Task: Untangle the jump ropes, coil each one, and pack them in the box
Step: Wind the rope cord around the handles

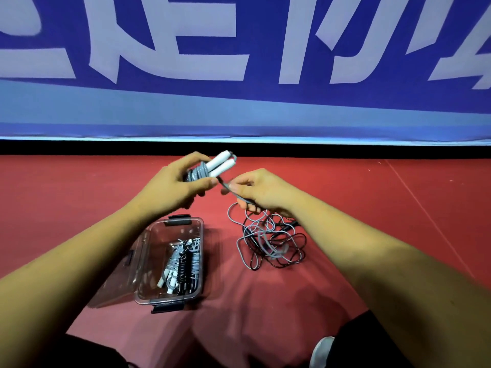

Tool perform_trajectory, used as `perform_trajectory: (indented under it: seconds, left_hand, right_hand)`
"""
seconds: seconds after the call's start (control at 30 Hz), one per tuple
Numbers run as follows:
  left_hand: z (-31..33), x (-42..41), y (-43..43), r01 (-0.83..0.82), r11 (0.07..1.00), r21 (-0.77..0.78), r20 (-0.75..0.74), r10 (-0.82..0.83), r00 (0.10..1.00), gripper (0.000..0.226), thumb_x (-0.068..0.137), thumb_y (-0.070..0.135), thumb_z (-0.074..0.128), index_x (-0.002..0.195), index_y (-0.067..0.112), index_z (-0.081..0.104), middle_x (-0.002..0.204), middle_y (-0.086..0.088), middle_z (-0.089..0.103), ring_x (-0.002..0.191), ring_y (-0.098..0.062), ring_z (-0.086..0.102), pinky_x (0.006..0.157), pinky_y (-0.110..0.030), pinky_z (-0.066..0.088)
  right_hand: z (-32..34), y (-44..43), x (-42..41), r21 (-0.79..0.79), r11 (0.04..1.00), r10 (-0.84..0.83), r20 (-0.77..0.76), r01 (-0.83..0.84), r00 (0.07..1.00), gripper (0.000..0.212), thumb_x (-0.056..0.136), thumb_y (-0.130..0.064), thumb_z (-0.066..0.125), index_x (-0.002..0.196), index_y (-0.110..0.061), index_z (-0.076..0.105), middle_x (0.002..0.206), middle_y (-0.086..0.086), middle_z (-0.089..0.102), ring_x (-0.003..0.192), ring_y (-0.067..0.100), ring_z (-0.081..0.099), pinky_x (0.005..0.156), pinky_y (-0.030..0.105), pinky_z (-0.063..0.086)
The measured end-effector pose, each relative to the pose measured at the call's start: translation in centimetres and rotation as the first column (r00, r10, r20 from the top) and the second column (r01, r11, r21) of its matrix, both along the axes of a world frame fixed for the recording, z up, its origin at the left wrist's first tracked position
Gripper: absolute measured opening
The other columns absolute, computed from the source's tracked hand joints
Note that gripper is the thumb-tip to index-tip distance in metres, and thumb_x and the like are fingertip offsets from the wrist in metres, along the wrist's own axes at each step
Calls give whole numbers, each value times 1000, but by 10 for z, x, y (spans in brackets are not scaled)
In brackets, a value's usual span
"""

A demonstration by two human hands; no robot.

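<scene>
My left hand [175,185] grips a grey jump rope by its two white handles [221,162], with several turns of grey cord wound round them. My right hand [259,191] pinches the free end of that grey cord [228,185] just right of the handles. Below my right hand a tangle of grey and black ropes [271,243] lies on the red floor. A clear plastic box [144,264] stands open under my left forearm, holding coiled grey and black ropes [183,264] with white handles.
The box's clear lid [117,282] hangs open to the left, with dark latches at both ends. A blue banner with large white letters [239,62] rises behind the floor. My dark-clothed legs and a white shoe [321,351] are at the bottom.
</scene>
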State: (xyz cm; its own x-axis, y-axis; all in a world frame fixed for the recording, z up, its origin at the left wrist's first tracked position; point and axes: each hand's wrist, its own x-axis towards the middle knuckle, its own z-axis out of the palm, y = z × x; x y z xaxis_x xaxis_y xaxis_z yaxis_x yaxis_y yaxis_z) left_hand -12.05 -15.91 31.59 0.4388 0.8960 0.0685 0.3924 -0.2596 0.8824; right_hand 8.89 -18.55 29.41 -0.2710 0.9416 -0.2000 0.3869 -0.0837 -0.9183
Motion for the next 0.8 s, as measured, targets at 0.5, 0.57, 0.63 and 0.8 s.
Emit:
perform_trajectory:
  seconds: [0.5,0.57,0.63,0.8]
  left_hand:
    - [-13,-1,2,288,935,209,-723,-51,689,26,77,33,71,100,28,62,70,9,58,68,-20,55,62,-30,41]
    - [-12,3,-1,330,921,207,-730,-80,679,28,77,47,73,94,27,64,62,10,56,60,-14,52,60,-29,39]
    - [-10,8,-6,330,923,199,-713,-95,694,39,72,67,70,75,30,57,52,7,50,51,-9,46,54,-29,36]
    - [-6,8,-11,350,922,164,-617,-182,766,29,80,53,71,69,31,56,48,10,48,46,-11,42,50,-27,31]
  right_hand:
    - [32,-15,-25,463,840,-86,629,-284,772,14,86,-40,66,88,-28,70,73,-5,60,73,22,53,64,33,43]
    - [32,-8,-17,466,868,-101,503,-171,858,12,76,-38,75,78,-27,70,69,-7,66,69,17,60,64,34,50]
    - [30,-2,-10,443,891,-79,368,-100,927,14,71,-31,82,70,-24,69,64,-5,66,60,9,57,59,30,48]
    - [32,-4,3,239,970,24,95,-46,995,16,75,-13,83,79,-4,70,57,-1,59,47,5,44,48,17,33]
